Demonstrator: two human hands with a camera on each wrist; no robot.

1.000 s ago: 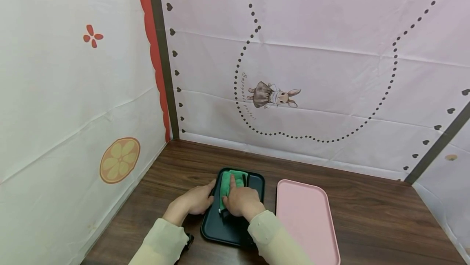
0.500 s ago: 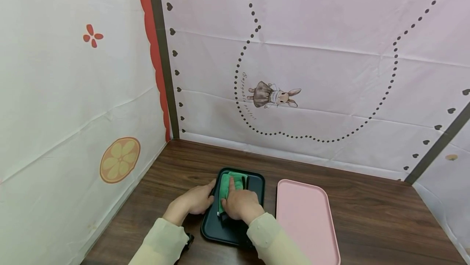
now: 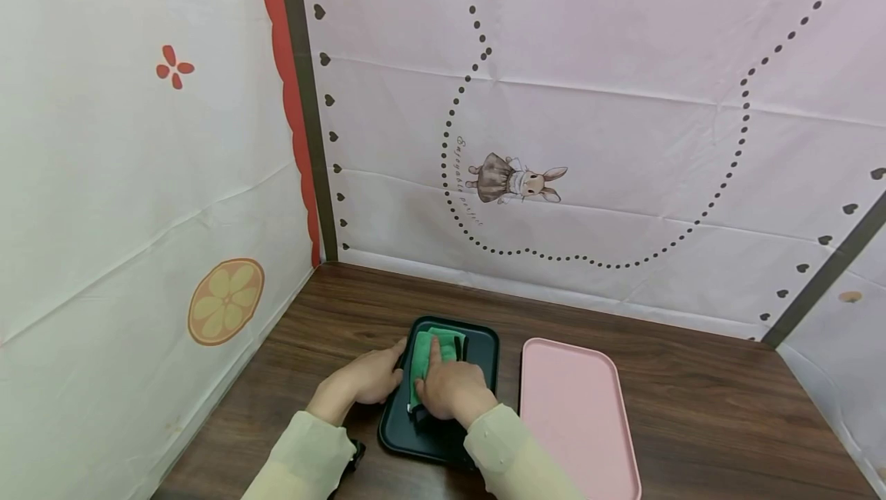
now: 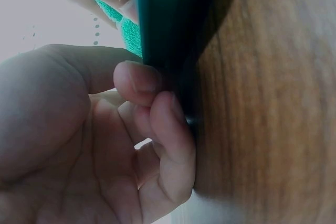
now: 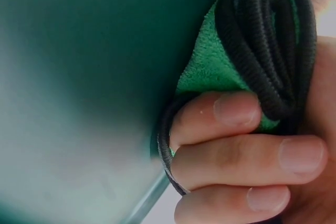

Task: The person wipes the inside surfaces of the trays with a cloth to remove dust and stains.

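Note:
A folded green cloth with black edging (image 3: 421, 356) lies on the dark green tray (image 3: 408, 438). My right hand (image 3: 453, 388) grips it, the index finger stretched along its top. In the right wrist view, the other fingers (image 5: 236, 161) curl round the cloth's folded edge (image 5: 210, 56). At the tray's left side, my left hand (image 3: 370, 377) holds the rim. Seen from the left wrist, the thumb (image 4: 137, 83) and a bent finger meet at the tray's edge (image 4: 165, 19), close to the tabletop. Part of the cloth is hidden beneath the right hand.
A pink tray (image 3: 574, 408) lies on the wooden table (image 3: 720, 415), right of the dark one and close to the right forearm. Printed cloth walls (image 3: 595, 131) stand along the back and the left side. Something small and black (image 3: 356, 454) is near the left cuff.
My right hand has slid the cloth a little to the left and nearer to me across the dark tray. The left hand and both trays stay where they were.

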